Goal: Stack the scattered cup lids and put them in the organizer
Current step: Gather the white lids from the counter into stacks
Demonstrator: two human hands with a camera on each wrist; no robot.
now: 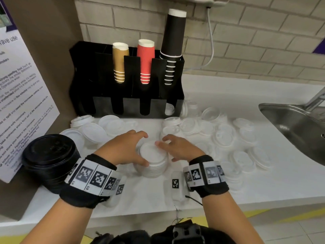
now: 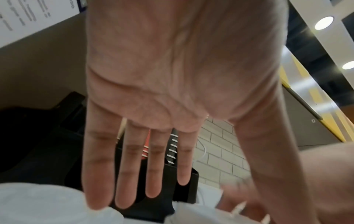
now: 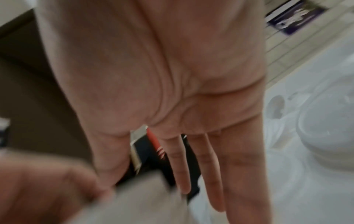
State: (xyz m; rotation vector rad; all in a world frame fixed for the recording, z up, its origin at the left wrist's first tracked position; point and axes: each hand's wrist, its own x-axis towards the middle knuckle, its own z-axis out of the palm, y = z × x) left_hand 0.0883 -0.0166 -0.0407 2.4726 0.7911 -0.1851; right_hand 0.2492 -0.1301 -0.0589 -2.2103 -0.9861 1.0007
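A stack of white cup lids (image 1: 153, 162) stands on the white counter between my two hands. My left hand (image 1: 143, 149) flanks its left side, thumb against the near rim, straight fingers (image 2: 132, 174) reaching past the far edge. My right hand (image 1: 166, 151) is at the stack's right, its straight fingers (image 3: 216, 174) by the top rim; its wrist view is blurred. Loose white lids (image 1: 223, 136) lie scattered to the right and more lids (image 1: 105, 127) to the left. The black organizer (image 1: 126, 104) stands at the back, one white lid (image 1: 169, 109) in its rightmost front slot.
The organizer's rear slots hold brown cups (image 1: 119, 62), red cups (image 1: 146, 60) and tall black cups (image 1: 173, 43). A stack of black lids (image 1: 51, 155) sits by my left wrist. A steel sink (image 1: 295, 124) lies at the right, a postered panel (image 1: 21, 103) at the left.
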